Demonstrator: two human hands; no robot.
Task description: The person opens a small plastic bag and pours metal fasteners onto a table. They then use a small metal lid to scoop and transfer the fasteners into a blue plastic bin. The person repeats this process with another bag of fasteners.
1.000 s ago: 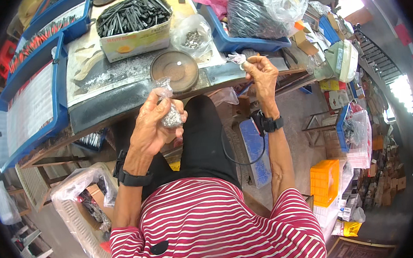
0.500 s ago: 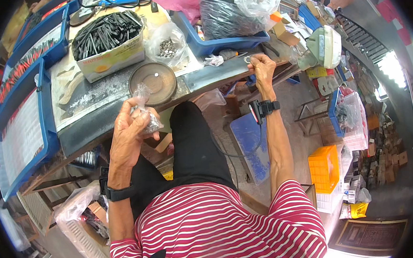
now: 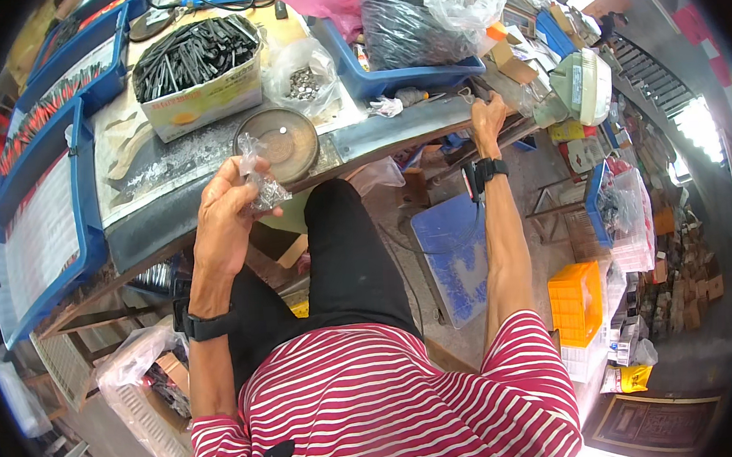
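Over the bench's front edge, my left hand (image 3: pixel 227 206) is closed round the gathered neck of a small clear plastic bag (image 3: pixel 268 190). Small shiny metal pieces fill the bag's lower part. My right hand (image 3: pixel 489 118) is at the bench edge on the right, its fingers pinched together. A thin pale loop (image 3: pixel 467 95), like a rubber band, sticks out at its fingertips. Behind the bag lies a round brown dish (image 3: pixel 297 153) with one small pale disc in it. An open clear bag (image 3: pixel 303 83) of small metal parts stands beyond the dish.
A carton (image 3: pixel 205 109) of black strips stands on the bench (image 3: pixel 393 131). Blue trays (image 3: pixel 90 222) line the left side. Another blue bin (image 3: pixel 423 77) holds a large bag of dark pieces. A blue board (image 3: pixel 449 261) and an orange crate (image 3: pixel 576 303) are below right.
My right hand has moved right and slightly away along the bench edge, the pale loop moving with it. My left hand still holds the bag, now turned a little.
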